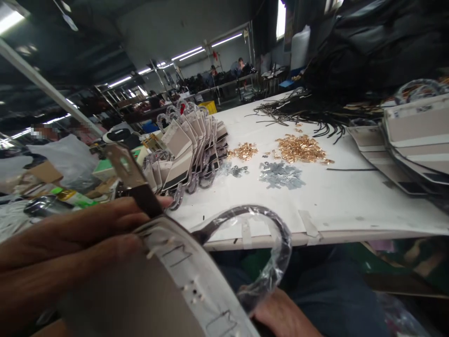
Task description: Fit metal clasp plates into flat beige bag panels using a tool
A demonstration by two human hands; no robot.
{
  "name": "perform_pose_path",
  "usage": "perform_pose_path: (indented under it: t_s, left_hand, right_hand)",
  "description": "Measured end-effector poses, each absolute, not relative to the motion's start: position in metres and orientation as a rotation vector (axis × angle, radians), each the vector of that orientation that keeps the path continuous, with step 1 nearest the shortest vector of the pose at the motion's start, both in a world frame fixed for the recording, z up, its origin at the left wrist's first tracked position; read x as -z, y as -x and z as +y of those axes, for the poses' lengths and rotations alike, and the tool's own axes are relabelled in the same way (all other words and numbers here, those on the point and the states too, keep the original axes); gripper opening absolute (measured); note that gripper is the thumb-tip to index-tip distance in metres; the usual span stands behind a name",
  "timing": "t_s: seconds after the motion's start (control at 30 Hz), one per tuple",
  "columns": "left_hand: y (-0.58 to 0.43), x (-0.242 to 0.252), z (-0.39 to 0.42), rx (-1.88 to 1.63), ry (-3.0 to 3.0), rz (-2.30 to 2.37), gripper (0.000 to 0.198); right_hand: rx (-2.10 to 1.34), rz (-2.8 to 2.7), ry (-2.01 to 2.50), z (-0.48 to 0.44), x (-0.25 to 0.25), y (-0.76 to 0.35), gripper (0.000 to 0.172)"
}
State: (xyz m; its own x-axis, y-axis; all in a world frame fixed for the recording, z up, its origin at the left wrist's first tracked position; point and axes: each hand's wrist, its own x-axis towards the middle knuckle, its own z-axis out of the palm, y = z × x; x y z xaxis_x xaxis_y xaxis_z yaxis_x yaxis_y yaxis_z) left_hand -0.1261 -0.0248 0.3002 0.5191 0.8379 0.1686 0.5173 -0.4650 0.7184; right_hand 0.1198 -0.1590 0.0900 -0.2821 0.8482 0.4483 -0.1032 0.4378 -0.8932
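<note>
Close to the camera is a beige bag panel (pixel 140 295), tilted, with a pale top band that bears "M"-shaped pen marks and small holes. A dark curved handle (pixel 286 248) wrapped in clear plastic is attached at its edge. My left hand (pixel 80 243) is closed on the panel's upper left edge, thumb on the near face. A dark strap with a blurred metal end piece (pixel 122 161) rises beside its fingertips. At the bottom, my right hand (pixel 280 313) is by the lower end of the handle, its fingers mostly hidden behind handle and panel.
On the white table (pixel 336 206) lie gold metal fittings (pixel 301 149) and flat grey metal pieces (pixel 281 175). Finished-looking panels with wrapped handles (pixel 189 140) lean at the left; more panels (pixel 417 135) are stacked right. Black cords (pixel 315 110) spread at the back. A bottle (pixel 73 197) lies left.
</note>
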Motion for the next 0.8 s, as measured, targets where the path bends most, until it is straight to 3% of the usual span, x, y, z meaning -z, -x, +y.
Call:
perform_pose_path:
  t_s: [0.1, 0.27, 0.37, 0.5, 0.6, 0.73, 0.8]
  left_hand:
    - [0.093, -0.268, -0.007, -0.257, -2.180, 1.029, 0.037]
    - [0.012, -0.131, 0.036, -0.142, -1.927, 0.868, 0.051]
    - [-0.027, -0.067, 0.044, -0.040, -1.996, 0.827, 0.049]
    - [-0.048, -0.041, 0.036, -0.099, -2.104, 0.951, 0.043]
    - [-0.044, -0.037, 0.020, -0.350, -2.255, 1.087, 0.035]
    - [-0.028, -0.019, -0.005, -0.686, -2.557, 1.013, 0.010]
    - [-0.021, -0.009, -0.013, -0.722, -2.575, 0.958, 0.012]
  right_hand:
    - [-1.121, -1.446, 0.880, -0.180, -0.075, -0.129, 0.056]
    - [-1.228, -1.024, 1.347, -0.216, -0.030, -0.162, 0.060]
    - [-1.255, -0.992, 1.469, -0.225, -0.001, -0.175, 0.062]
    - [-1.234, -0.919, 1.587, -0.225, 0.014, -0.179, 0.065]
    - [-1.261, -0.885, 1.591, -0.216, 0.008, -0.178, 0.065]
    - [-1.321, -0.968, 1.658, -0.207, 0.004, -0.184, 0.063]
    - [-1.223, -1.041, 1.772, -0.212, 0.006, -0.193, 0.059]
